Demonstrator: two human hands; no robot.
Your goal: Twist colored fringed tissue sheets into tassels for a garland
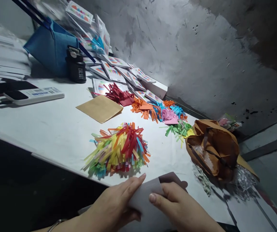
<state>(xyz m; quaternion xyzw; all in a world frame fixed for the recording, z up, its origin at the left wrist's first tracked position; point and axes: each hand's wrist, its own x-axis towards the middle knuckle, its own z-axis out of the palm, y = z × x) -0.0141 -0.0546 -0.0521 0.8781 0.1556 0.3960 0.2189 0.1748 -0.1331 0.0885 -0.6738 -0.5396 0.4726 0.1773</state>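
Both hands hold one white sheet of paper point(150, 196) at the near edge of the white table point(56, 129). My left hand point(115, 203) grips its left side, fingers folded round the edge. My right hand point(177, 206) pinches the right side, thumb lying on top of the sheet. Just beyond the sheet lies a heap of multicoloured paper strips point(119, 148).
Farther back lie a brown envelope point(99, 108), red, orange, blue, pink and green strip bundles point(157, 109), and several printed cards point(119, 74). A brown bag point(213, 148) sits right. A blue bag point(51, 45), black jar point(76, 66) and white device point(34, 95) stand left, below a grey wall.
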